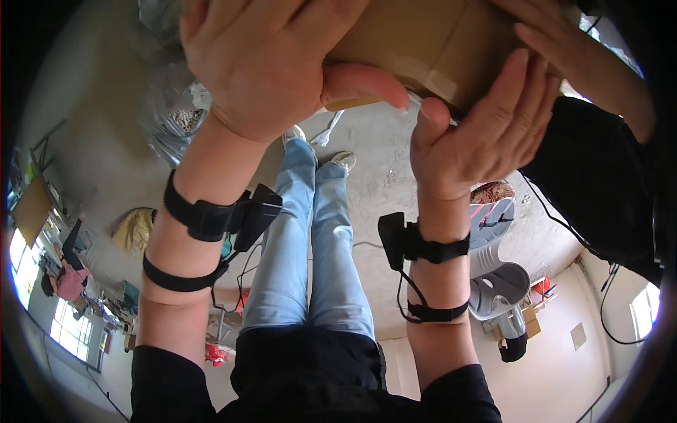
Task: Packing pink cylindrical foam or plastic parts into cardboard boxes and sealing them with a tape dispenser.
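Observation:
A brown cardboard box point(423, 42) with shiny tape along its near edge fills the top middle, partly cut off by the frame. My left hand point(261, 67) grips its left side, the thumb lying along the near edge. Against the box's near right corner rests my right hand point(483, 134), its fingers stretched along the side and the thumb raised. Another person's hand point(543, 32) touches the box at the upper right. Both my forearms wear black straps with small black devices point(257, 215). Contents of the box are hidden.
Another person's black clothing point(599, 176) is close on the right. Grey plastic chairs point(497, 285) stand behind my right forearm. Clear plastic bags point(173, 116) and a yellowish sack point(134, 229) lie on the left floor. A person in pink point(70, 282) is farther left. White cord point(328, 130) lies near my shoes.

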